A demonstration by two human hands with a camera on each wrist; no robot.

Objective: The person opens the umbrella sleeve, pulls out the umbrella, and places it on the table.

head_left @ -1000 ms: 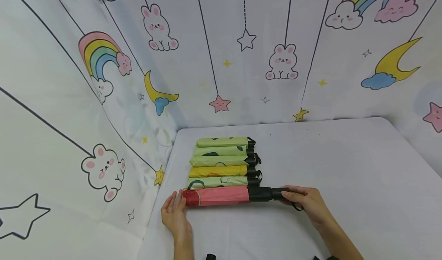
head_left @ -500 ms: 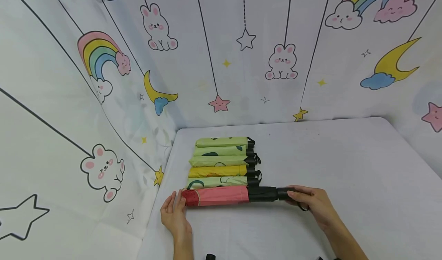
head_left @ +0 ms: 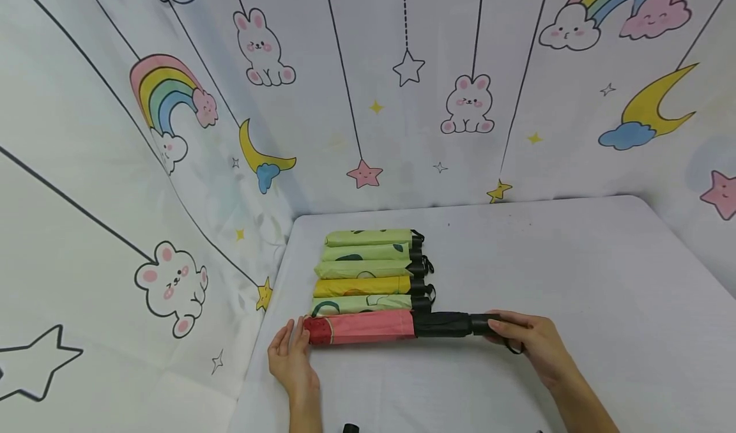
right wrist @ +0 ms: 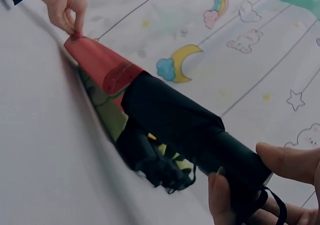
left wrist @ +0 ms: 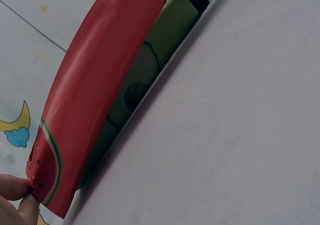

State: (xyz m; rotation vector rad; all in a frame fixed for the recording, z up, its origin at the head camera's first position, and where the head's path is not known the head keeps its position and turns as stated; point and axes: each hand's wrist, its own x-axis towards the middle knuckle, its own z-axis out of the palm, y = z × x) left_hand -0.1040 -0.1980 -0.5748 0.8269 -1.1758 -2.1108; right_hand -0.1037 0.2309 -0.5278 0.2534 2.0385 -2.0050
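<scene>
A folded black umbrella [head_left: 443,324] sticks partway out of a red watermelon-print sleeve [head_left: 374,327]. My left hand [head_left: 294,363] is at the sleeve's left end; in the left wrist view thumb and finger pinch its corner. At the other end, my right hand [head_left: 531,347] grips the umbrella's black handle [right wrist: 240,160], from which a wrist strap [right wrist: 277,205] hangs. Just beyond the red sleeve lies a row of sleeved umbrellas, the nearest a light green one [head_left: 362,303], with a yellow one [head_left: 362,286] behind it. The sleeve hides the umbrella's left part.
Several sleeved umbrellas, including a green one [head_left: 368,236] at the back, lie parallel on the white table [head_left: 546,260] with handles to the right. A small black object [head_left: 351,428] shows at the bottom edge. A printed curtain [head_left: 322,101] hangs behind and to the left.
My right hand has moved right with the handle, so more of the black umbrella shows outside the red sleeve. My left hand has stayed at the sleeve's end.
</scene>
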